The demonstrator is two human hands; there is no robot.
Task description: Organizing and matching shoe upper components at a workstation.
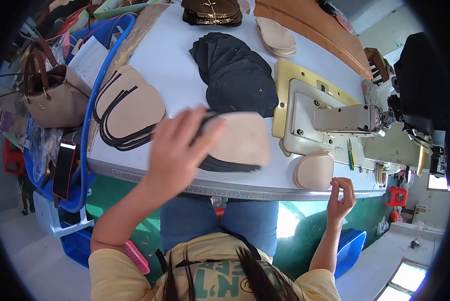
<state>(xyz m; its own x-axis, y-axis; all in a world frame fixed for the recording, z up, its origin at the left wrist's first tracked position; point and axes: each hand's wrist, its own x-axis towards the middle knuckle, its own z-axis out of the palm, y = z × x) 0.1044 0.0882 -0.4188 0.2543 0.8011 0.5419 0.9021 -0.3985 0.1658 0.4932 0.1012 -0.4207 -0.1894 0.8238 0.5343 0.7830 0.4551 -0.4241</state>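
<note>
The left hand (177,148) is raised over the near part of the pale counter (174,70), blurred, its fingers (205,133) spread apart and flat; whether they touch anything cannot be told; just beyond and under the fingertips lies a beige half-round piece (242,138) edged with black strips, resting on the counter right of the hand. The right hand (341,193) hangs at the counter's near edge, thumb and forefinger pinched together — what, if anything, sits between them is too small to tell; just left of it and slightly farther in lies a small stack of beige half-round pieces (315,170), close to the hand but apart from it.

Left of the left hand, a second beige stack (129,108) with black strips looped around it; farther back, a fan of dark grey pieces (237,75); beyond that, a pale pile (276,37) and a dark brown pile (212,11). A sewing machine (345,120) sits on the right of the counter; a beige handbag (51,95) rests in a blue bin (89,125) off the left edge.
</note>
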